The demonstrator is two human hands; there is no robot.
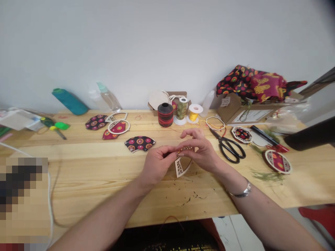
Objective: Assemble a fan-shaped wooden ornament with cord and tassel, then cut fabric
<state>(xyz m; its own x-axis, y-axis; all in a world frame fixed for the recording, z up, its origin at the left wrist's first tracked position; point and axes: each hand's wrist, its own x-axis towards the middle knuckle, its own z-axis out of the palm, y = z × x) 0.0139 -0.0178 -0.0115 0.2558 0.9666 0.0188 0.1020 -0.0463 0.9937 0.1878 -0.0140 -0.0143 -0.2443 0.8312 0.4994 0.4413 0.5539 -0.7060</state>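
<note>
Over the middle of the wooden table, both my hands meet on a small fan-shaped wooden cut-out frame. My left hand pinches its upper left edge with closed fingers. Across from it, my right hand grips the top right edge, its forefinger and thumb closed while the other fingers are raised. A silver bracelet circles my right wrist. The frame's lower tip points down toward the table.
Black scissors lie right of my hands. Thread spools stand at the back centre. Patterned fabric fan pieces and wooden rings lie to the left. A cardboard box with cloth sits back right. Finished round ornaments lie on the right.
</note>
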